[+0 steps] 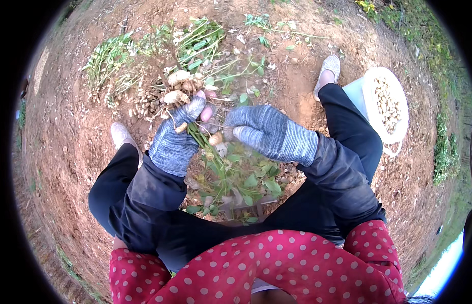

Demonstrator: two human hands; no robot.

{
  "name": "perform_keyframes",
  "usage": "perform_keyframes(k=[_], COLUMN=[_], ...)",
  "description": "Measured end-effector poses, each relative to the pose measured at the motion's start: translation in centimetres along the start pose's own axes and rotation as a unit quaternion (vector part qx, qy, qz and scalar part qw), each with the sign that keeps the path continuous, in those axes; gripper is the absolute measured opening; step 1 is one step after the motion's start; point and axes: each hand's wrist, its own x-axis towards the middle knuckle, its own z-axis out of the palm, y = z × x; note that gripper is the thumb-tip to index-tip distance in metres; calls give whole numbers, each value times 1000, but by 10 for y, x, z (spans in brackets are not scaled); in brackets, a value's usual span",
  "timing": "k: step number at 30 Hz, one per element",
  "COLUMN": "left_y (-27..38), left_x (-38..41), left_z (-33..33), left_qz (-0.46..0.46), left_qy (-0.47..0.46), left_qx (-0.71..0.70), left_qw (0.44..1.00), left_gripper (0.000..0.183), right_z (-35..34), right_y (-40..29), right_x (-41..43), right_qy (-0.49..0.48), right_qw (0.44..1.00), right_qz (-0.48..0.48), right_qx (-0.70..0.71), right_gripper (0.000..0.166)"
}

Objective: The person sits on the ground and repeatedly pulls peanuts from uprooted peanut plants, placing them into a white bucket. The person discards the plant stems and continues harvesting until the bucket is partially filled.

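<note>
My left hand (177, 131), in a grey knitted glove with the fingertips showing, grips an uprooted peanut plant (215, 152). Above the thumb, pale pods (179, 85) cluster on its roots, while the green stems hang down towards my lap. One pod (216, 138) dangles between the hands on a thin strand. My right hand (264, 131), gloved alike, is beside the plant with its fingers curled. A thin root strand (211, 124) runs to its fingertips, which are blurred; whether a pod is inside them is hidden.
Pulled peanut plants (118, 60) with pods lie heaped on the reddish soil at upper left. By my right leg stands a white bucket (367, 102) containing many peanut pods (388, 104). Leafy stems (255, 178) lie between my legs, and a loose sprig (274, 28) is farther ahead.
</note>
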Motion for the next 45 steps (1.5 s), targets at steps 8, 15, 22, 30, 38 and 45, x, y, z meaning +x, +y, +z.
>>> perform_keyframes(k=[8,15,22,30,38,45], left_y=[0,11,1,7,2,-3], left_x=[1,2,9,-1,4,6], left_z=[-9,-4,-6,0,-9,-2], left_qz=[2,59,20,25,18,13], left_qy=[42,0,15,6,14,107], left_qx=[45,-24,0,26,2,45], left_qw=[998,998,1000,999,1000,993], left_gripper=[33,27,28,31,27,35], right_z=[1,-53,-174,-101,-15,14], right_y=[5,5,7,-4,-12,-23], right_x=[-3,-10,-80,-21,1,11], right_qy=[-15,212,473,293,83,58], right_qw=[998,811,522,828,990,992], right_qz=[29,-19,-282,-45,105,110], right_qx=[-47,544,652,475,46,30], right_gripper=[26,35,53,26,22,29])
